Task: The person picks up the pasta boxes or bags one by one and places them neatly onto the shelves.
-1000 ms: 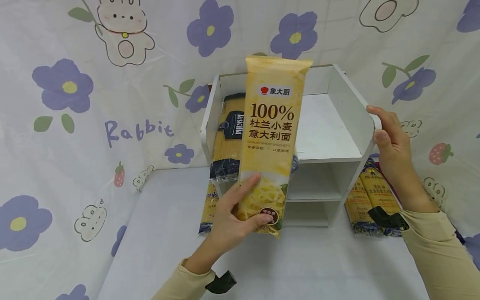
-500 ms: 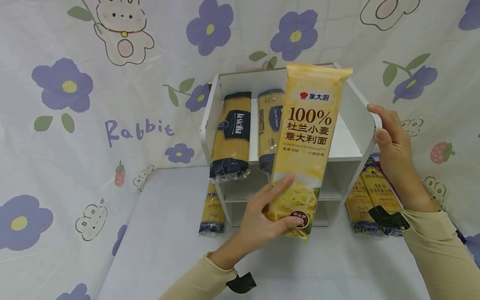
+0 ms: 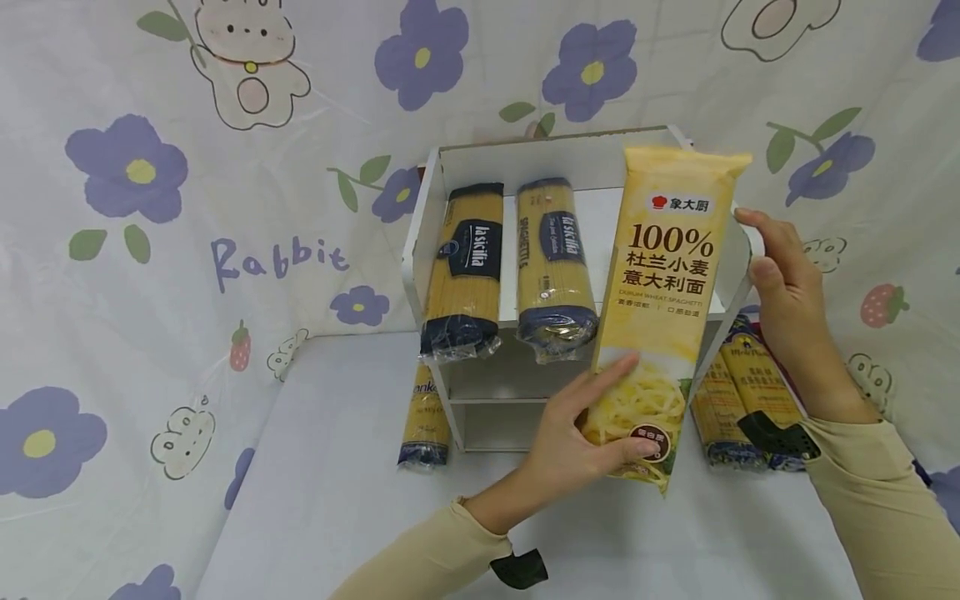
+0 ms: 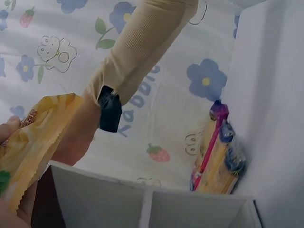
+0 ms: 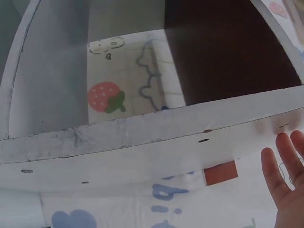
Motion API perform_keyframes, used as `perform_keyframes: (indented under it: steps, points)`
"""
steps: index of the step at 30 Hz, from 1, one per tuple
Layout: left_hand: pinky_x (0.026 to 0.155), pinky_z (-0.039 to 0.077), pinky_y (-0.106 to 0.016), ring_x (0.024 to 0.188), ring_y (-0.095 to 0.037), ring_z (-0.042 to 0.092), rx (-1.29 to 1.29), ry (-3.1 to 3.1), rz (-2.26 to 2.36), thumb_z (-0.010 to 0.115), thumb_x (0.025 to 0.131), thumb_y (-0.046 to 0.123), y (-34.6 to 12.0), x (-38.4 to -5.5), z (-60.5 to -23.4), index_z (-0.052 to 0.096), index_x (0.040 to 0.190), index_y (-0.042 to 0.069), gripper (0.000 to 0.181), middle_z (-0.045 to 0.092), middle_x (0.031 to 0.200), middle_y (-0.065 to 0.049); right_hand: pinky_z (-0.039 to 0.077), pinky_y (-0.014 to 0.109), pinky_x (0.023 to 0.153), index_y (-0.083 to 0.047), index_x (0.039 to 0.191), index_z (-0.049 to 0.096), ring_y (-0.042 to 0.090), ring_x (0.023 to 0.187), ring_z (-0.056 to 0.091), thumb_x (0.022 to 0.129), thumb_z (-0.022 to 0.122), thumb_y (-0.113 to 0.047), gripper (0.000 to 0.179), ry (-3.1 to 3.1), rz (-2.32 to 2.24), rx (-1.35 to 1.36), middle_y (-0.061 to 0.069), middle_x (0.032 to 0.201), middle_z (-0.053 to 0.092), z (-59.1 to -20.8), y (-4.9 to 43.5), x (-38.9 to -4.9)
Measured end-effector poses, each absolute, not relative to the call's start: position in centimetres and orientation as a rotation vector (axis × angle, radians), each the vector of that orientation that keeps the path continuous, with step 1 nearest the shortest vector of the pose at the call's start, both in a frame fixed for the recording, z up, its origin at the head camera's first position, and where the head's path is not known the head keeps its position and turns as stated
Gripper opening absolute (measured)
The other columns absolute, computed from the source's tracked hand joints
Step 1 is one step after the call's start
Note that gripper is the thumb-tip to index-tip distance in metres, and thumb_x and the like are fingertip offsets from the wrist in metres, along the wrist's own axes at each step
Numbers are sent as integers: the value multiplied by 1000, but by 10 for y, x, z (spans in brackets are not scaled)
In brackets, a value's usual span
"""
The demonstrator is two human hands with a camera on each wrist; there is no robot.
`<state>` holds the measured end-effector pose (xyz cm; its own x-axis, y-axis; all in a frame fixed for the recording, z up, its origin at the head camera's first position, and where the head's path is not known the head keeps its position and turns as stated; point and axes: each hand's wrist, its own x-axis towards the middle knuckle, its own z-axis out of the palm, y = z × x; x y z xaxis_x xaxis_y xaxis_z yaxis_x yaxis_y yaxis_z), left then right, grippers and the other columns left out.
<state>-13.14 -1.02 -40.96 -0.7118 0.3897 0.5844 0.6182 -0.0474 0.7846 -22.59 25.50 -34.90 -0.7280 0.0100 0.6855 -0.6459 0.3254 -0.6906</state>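
Note:
My left hand grips a tall yellow packet of spaghetti near its bottom end, thumb across the front. The packet stands nearly upright before the right part of a white shelf unit; its crimped side shows in the left wrist view as a yellow packet edge. My right hand holds the front edge of the unit's right side panel between thumb and fingers. In the right wrist view, straight fingers lie by the panel's outer face. Two blue-ended spaghetti packs lie side by side on the top shelf.
One more spaghetti pack is on the white table left of the unit. Yellow pasta packs stand to its right, partly behind my right forearm. A flower-printed curtain hangs behind.
My left hand has carried the yellow spaghetti packet to the right across the shelf's front, uncovering the second blue-ended pack. My right hand has stayed on the side panel.

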Motion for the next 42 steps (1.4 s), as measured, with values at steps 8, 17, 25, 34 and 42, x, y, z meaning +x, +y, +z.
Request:
perform_keyframes:
  steps: [8,17,25,34,42]
  points:
    - [62,55,-19,83,2,54,-977,-2034,-1910,86,72,3,15,-130,-420,41,151,17,93,62,115,-18,41,13,80,-11,142,52,6,106,49,100,52,-47,56,-1992,1461,563,-15,127,53,-351,254,-226]
    - [65,56,-17,86,4,53,-879,-2049,-1923,86,74,5,35,-123,-412,39,152,23,92,59,114,-18,41,14,80,-9,142,52,6,107,49,102,51,-42,52,-1968,1478,589,-14,127,54,-349,252,-226]
    - [66,55,-15,86,6,52,-849,-2091,-1942,84,78,10,43,-120,-407,36,153,29,91,59,113,-16,39,14,81,-9,142,52,5,106,48,102,51,-42,52,-1960,1483,589,-14,125,54,-349,253,-227]
    - [74,55,-15,95,5,51,-864,-2156,-1972,84,79,13,41,-120,-405,30,153,38,96,55,123,-13,39,14,81,-10,143,52,5,106,48,102,51,-41,51,-1983,1479,563,-15,125,53,-350,254,-227]
    - [90,53,-16,110,3,51,-1005,-2291,-2109,87,72,9,32,-117,-390,12,155,46,117,42,140,-5,40,16,79,-10,142,53,6,107,48,102,52,-41,51,-1964,1501,564,-13,125,54,-350,254,-227]
